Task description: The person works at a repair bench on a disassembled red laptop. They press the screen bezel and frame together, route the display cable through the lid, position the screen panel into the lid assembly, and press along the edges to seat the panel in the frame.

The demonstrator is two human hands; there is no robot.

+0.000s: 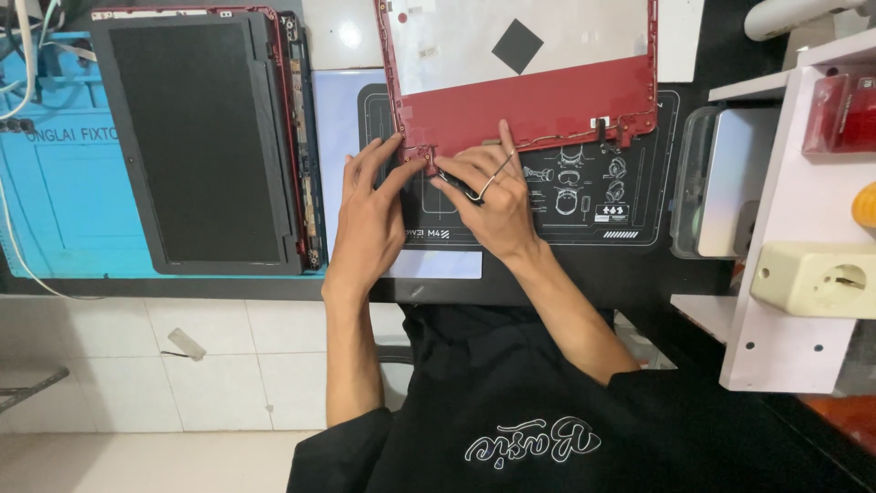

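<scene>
A red laptop lid (547,110), turned inside up with silvery foil and a black square patch, lies on a black work mat (639,215) with white drawings. My left hand (370,215) has its fingers spread, and the fingertips rest on the lid's near left corner by the hinge (422,155). My right hand (493,205) is just right of that corner. It grips a thin metal tool (488,183) that looks like tweezers, with the tip pointing at the hinge area. A thin cable (557,139) runs along the lid's near edge.
A black laptop part with a dark panel (196,137) lies at the left on a blue mat (64,192). At the right stand a clear plastic box (721,183) and a white shelf (785,228) with a cream socket (812,278) and a red box (839,114). Tiled floor (182,365) shows below the desk edge.
</scene>
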